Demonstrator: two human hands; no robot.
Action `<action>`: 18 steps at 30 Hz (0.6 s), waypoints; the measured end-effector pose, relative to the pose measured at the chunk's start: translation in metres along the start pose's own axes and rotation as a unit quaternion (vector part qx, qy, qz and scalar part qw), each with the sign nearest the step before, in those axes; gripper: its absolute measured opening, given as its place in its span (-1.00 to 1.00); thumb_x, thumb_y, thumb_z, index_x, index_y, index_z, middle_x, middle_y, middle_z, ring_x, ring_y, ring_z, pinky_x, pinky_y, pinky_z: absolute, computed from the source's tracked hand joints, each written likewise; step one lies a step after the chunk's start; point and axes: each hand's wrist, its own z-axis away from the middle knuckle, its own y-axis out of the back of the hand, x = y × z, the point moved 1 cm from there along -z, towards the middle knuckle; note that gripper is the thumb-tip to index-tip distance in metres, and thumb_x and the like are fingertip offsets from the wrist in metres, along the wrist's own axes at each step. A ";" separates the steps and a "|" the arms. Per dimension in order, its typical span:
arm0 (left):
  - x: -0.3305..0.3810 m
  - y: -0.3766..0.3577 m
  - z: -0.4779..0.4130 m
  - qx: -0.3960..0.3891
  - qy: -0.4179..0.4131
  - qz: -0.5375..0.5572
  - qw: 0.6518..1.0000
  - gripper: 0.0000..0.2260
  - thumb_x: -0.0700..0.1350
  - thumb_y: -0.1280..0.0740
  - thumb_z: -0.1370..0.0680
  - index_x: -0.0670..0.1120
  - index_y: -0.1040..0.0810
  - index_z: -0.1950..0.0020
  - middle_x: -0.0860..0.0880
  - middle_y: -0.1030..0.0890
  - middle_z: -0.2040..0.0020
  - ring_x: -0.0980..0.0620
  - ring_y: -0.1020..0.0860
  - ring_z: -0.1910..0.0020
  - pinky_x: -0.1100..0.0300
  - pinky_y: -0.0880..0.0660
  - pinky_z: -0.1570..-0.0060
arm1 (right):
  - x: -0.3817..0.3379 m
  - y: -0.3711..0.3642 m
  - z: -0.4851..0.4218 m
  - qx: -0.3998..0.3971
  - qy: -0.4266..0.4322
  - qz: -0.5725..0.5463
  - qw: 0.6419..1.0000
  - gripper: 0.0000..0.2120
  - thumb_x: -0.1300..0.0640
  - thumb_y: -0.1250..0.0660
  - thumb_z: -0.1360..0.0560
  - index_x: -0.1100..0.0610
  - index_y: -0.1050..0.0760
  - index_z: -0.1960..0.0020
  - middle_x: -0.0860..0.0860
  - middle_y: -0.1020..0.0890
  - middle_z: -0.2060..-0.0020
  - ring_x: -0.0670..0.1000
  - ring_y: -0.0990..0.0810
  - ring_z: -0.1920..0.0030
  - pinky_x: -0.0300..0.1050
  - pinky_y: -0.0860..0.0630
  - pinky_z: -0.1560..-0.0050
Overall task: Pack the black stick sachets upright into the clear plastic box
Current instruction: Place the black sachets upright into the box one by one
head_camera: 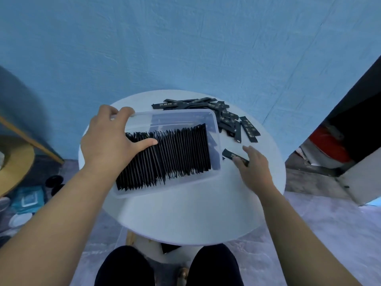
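1. We locate the clear plastic box [169, 187] at the centre of the frame. It rests on the round white table [185, 213], and its long side runs from lower left to upper right.
2. We find the packed sachets [175, 153] standing on edge inside the box. They form one dense row from its left end almost to its right wall.
3. We see the left hand [107, 141] at left centre. Its fingers curl over the far left corner of the box rim and grip it. The thumb is stretched straight and presses on the top edges of the row at its left end.
4. We note the loose sachets [226, 118] lying flat in a heap at the upper right of the table, just beside the far right corner of the box.
5. We find a single sachet [229, 154] flat on the table, just right of the box wall.
6. We see the right hand [254, 168] on the outer end of this sachet, fingers only slightly bent and thumb spread. We cannot tell whether it has closed a pinch on the sachet.
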 end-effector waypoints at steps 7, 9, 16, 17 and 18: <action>-0.012 0.005 0.002 -0.001 0.011 -0.010 1.000 -0.33 0.30 -0.47 -0.20 0.02 -0.50 -0.22 -0.12 -0.42 -0.17 -0.19 -0.45 -0.17 -0.09 -0.46 0.12 | 0.016 -0.002 -0.014 -0.037 0.044 0.069 0.996 -0.69 0.08 -0.23 -0.55 0.04 -0.50 -0.28 0.01 -0.47 -0.29 0.08 -0.37 -0.30 -0.05 -0.36 -0.22; -0.017 0.009 0.002 -0.001 0.011 -0.013 1.000 -0.32 0.30 -0.47 -0.20 0.01 -0.50 -0.21 -0.13 -0.43 -0.16 -0.21 -0.46 -0.15 -0.10 -0.47 0.08 | 0.010 0.002 -0.016 -0.032 0.039 0.066 0.997 -0.72 0.10 -0.23 -0.55 0.03 -0.53 -0.24 0.04 -0.51 -0.20 0.09 -0.44 -0.20 -0.07 -0.40 -0.12; -0.033 0.016 0.003 -0.007 0.026 -0.016 1.000 -0.32 0.33 -0.46 -0.19 0.02 -0.49 -0.19 -0.12 -0.44 -0.15 -0.20 -0.49 -0.13 -0.08 -0.49 0.00 | -0.020 -0.010 -0.026 -0.010 0.016 -0.018 1.000 -0.68 0.22 -0.16 -0.58 0.12 -0.47 -0.30 0.09 -0.59 -0.14 0.08 -0.53 -0.10 -0.18 -0.40 -0.05; -0.033 0.017 0.003 -0.010 0.029 -0.015 0.999 -0.32 0.33 -0.47 -0.19 0.03 -0.48 -0.19 -0.11 -0.44 -0.15 -0.19 -0.49 -0.13 -0.08 -0.48 -0.01 | -0.023 -0.013 -0.027 0.000 0.007 -0.057 0.998 -0.68 0.22 -0.16 -0.58 0.13 -0.47 -0.31 0.08 -0.59 -0.05 0.07 -0.53 0.00 -0.19 -0.39 0.02; -0.034 0.017 0.003 -0.014 0.034 -0.016 0.999 -0.33 0.33 -0.47 -0.19 0.03 -0.48 -0.20 -0.11 -0.44 -0.15 -0.19 -0.48 -0.14 -0.08 -0.48 -0.01 | -0.027 -0.016 -0.029 0.009 -0.007 -0.100 0.995 -0.68 0.22 -0.16 -0.58 0.14 -0.45 -0.31 0.06 -0.56 0.03 0.05 -0.51 0.08 -0.18 -0.37 0.07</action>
